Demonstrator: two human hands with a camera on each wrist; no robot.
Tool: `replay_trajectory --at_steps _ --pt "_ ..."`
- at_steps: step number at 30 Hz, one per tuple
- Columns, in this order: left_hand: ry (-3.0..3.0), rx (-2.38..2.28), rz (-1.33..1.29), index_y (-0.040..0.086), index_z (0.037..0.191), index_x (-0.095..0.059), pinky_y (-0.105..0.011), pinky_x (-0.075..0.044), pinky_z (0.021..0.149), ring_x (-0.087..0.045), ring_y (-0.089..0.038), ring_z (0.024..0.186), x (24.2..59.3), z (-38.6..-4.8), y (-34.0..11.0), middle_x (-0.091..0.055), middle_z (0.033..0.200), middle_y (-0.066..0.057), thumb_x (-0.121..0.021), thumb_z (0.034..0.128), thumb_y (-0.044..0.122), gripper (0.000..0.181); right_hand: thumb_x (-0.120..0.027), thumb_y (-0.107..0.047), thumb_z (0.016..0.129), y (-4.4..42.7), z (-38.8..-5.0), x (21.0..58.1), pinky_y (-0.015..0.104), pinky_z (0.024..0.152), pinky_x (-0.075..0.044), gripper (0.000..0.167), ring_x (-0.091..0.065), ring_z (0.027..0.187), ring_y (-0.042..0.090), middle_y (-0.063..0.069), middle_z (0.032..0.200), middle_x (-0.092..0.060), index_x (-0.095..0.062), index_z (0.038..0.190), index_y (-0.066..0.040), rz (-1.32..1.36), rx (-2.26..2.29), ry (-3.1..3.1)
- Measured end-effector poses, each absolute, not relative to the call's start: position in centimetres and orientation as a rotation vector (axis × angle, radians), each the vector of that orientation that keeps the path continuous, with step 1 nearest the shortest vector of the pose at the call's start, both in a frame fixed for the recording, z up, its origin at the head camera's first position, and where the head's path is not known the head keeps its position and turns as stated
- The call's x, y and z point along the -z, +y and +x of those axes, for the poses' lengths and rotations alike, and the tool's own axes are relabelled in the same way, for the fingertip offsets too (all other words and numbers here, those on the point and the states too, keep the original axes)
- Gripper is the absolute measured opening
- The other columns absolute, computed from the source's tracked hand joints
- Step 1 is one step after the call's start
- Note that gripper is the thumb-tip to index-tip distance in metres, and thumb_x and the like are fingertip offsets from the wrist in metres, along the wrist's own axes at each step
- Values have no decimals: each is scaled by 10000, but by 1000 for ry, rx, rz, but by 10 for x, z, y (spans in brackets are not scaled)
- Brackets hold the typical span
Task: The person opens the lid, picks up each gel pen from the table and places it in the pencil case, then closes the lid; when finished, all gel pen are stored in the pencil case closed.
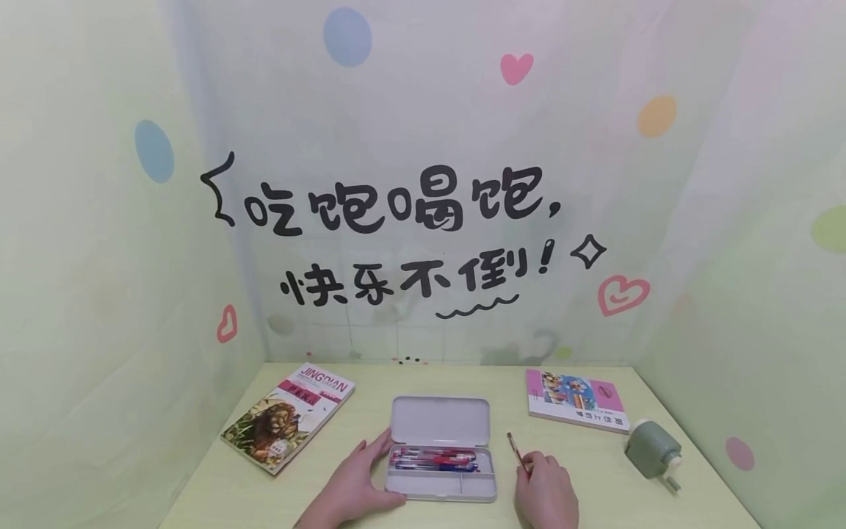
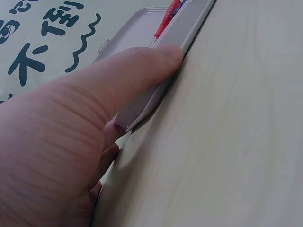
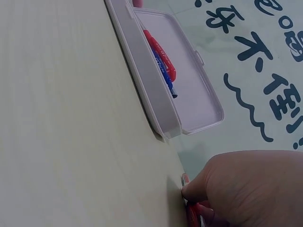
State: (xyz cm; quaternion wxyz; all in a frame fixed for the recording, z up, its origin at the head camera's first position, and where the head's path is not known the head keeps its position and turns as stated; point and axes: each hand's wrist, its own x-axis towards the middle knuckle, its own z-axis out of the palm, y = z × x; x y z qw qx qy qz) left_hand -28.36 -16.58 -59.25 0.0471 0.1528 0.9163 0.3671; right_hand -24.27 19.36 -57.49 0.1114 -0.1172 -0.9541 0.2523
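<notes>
A pale pencil case [image 1: 441, 486] stands with its lid [image 1: 440, 421] raised at the back. Several pens [image 1: 436, 461] with red and blue parts lie in its rear compartment; the front compartments hold nothing visible. My left hand [image 1: 353, 481] grips the case's left end, the thumb [image 2: 161, 54] on its front wall and the fingers round the far side. To the right of the case, my right hand [image 1: 547, 492] holds a slim reddish pencil [image 1: 515, 448], its upper end pointing up and left. In the right wrist view the hand hides most of it.
At the left lies a book with a lion cover [image 1: 284, 422]. A pink book [image 1: 578, 398] lies at the back right, with a grey-green pencil sharpener [image 1: 653, 450] in front of it. A printed cloth wall [image 1: 410, 330] closes off the table's [image 1: 218, 499] back.
</notes>
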Motion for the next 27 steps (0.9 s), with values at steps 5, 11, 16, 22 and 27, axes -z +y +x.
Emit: replay_trajectory --at_steps 5,11,16,22,27 --pt "2801 -1112 475 190 1743 -332 -861 -306 1234 -340 -647 1580 594 -284 -167 -585 1664 55 -970 686 629 1311 -740 -152 986 194 -243 575 563 761 -619 214 -675 865 329 133 960 -700 -752 1148 -13 -345 -747 -2816" --pt "2801 -1105 479 190 1744 -329 -857 -309 1236 -342 -649 1578 595 -285 -167 -588 1661 57 -966 688 639 1313 -732 -149 1004 194 -244 575 523 738 -615 228 -667 850 298 126 957 -698 -747 1176 -1 -357 -763 -2822" --pt "2791 -1116 468 185 1743 -331 -858 -301 1239 -337 -647 1581 593 -284 -167 -585 1664 53 -972 686 627 1313 -730 -153 1008 192 -244 576 484 740 -597 237 -656 844 260 98 954 -698 -748 1191 -3 -338 -784 -2802" --pt "2793 -1122 467 187 1744 -330 -864 -301 1234 -335 -650 1581 592 -282 -167 -582 1667 50 -973 684 621 1314 -734 -153 1003 189 -244 577 448 724 -575 230 -640 825 230 70 942 -693 -754 1188 -18 -321 -798 -2783" --pt "2798 -1120 475 187 1743 -331 -861 -310 1233 -342 -651 1577 592 -282 -166 -582 1667 51 -966 685 634 1313 -735 -149 1008 188 -244 576 397 706 -542 235 -609 807 201 55 934 -677 -750 1208 -27 -300 -807 -2753"
